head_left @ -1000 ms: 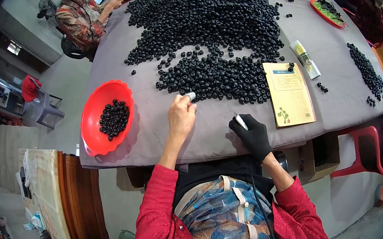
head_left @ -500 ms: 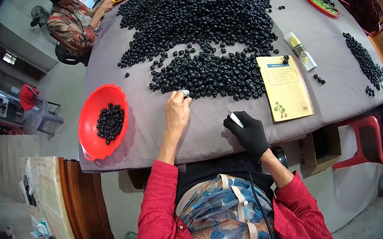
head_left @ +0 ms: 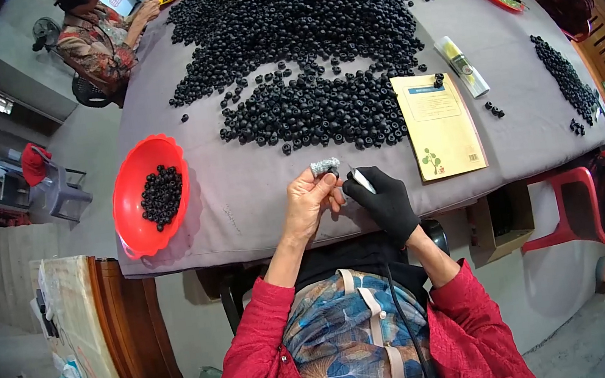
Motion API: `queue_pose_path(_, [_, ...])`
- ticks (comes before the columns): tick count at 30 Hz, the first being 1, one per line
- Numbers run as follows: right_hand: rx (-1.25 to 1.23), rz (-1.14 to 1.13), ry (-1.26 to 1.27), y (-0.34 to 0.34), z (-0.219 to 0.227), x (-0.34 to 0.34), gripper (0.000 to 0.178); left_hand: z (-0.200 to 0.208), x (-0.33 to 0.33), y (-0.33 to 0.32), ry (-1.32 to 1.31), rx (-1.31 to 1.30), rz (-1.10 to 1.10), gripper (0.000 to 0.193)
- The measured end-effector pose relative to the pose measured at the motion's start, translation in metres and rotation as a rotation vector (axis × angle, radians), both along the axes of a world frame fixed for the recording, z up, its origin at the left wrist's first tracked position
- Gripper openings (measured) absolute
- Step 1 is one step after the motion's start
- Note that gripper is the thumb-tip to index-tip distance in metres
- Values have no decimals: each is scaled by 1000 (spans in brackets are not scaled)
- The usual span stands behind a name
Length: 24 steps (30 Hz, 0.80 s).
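My left hand [head_left: 308, 207] is raised just off the table edge, its index finger wrapped in a silvery-grey covering. Thumb and index finger pinch a small black bead [head_left: 333, 173]. Close on its right, my black-gloved right hand [head_left: 387, 205] grips a white pen-shaped tool [head_left: 363, 180], whose thin tip points toward the bead. Whether the tip touches it I cannot tell. Beyond both hands lies a loose patch of black beads [head_left: 315, 111], in front of a much larger heap [head_left: 288, 22]. More black beads rest in a red scalloped basin [head_left: 129, 219] to the left.
A yellow booklet [head_left: 441, 128] lies right of the beads, beside a clear-and-white tube [head_left: 464, 66]. Another row of beads [head_left: 567, 81] runs along the right side. A co-worker [head_left: 96, 44] sits at the far left. A dark cord [head_left: 404, 313] hangs down my apron.
My left hand has come back from the bead patch toward my right hand, with a bead in its fingers. The gloved hand and tool have shifted slightly. The whole view has tilted a little.
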State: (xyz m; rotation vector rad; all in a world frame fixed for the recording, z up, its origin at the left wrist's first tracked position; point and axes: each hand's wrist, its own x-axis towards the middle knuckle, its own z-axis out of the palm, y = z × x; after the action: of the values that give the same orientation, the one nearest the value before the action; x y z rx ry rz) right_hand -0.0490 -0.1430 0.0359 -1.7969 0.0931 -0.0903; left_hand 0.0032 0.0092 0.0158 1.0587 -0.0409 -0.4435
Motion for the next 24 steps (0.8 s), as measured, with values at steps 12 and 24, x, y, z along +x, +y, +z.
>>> queue_pose_path(12, [-49,-33,8,0,-3,-1,30,9,-5,3,59,-44,-218,19])
queue_pose_path(24, [-70,-34,13,0,-1,1,29,0,-1,6,12,-81,-252,13])
